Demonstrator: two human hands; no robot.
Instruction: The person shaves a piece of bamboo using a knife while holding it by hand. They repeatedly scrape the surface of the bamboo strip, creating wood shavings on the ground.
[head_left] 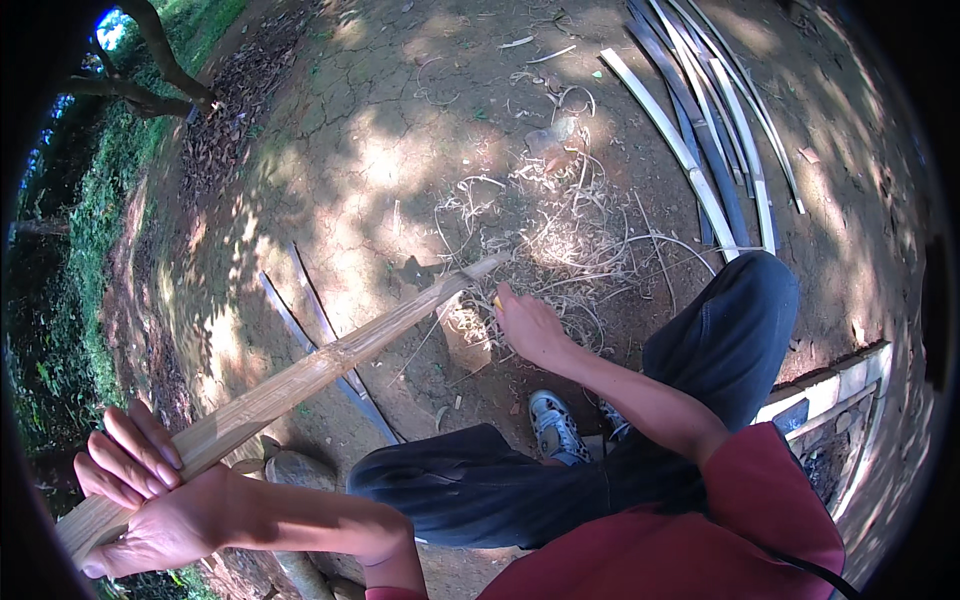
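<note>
A long, pale strip of split bamboo or wood point(330, 358) slants from the lower left up to the middle. Around its near end my left hand point(165, 500) is closed, fingers over the top and thumb below. My right hand point(532, 325) is a closed fist just below the strip's far end. A small yellow piece, perhaps the end of a tool handle point(497, 302), shows at its fingers; the rest of that object is hidden. Thin curly shavings point(570, 230) lie heaped on the ground beyond my right hand.
Several long dark and pale strips point(715, 140) lie at the far right. Two dark strips point(318, 325) lie on the left, partly under the held strip. My bent knees point(725, 320) flank the work. Beside my right leg is a pale-edged frame point(825, 395); a branching tree point(165, 60) stands far left.
</note>
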